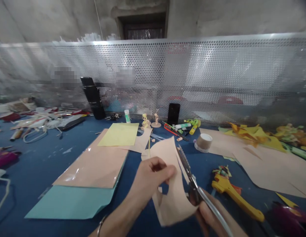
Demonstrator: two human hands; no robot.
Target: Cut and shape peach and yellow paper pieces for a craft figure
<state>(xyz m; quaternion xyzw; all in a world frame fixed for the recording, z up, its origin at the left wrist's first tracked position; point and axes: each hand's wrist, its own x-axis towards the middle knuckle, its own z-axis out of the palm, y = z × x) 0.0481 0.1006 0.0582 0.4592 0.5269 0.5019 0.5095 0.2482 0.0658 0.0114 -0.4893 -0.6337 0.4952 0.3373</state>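
Observation:
My left hand (pixel 156 172) pinches a sheet of pale peach paper (pixel 176 200) between thumb and fingers, held up over the blue table. The sheet has a curved cut-out near its lower left. In my right hand (pixel 207 210) is a pair of metal scissors (pixel 188 169), its long blades pointing up and away from me. Those blades lie along the sheet's right side, where a narrow strip stands apart from the rest. Part of my right hand's grip is hidden behind the paper and scissors.
Peach, yellow and teal sheets (pixel 69 204) lie at left. Behind stand a black bottle (pixel 93 98), a glue stick (pixel 127 116), small paper figures (pixel 156 121) and a phone (pixel 173 113). Tape (pixel 203 142), a yellow-handled tool (pixel 238 197) and paper scraps (pixel 273 164) are at right. A perforated metal panel (pixel 148 72) closes the back.

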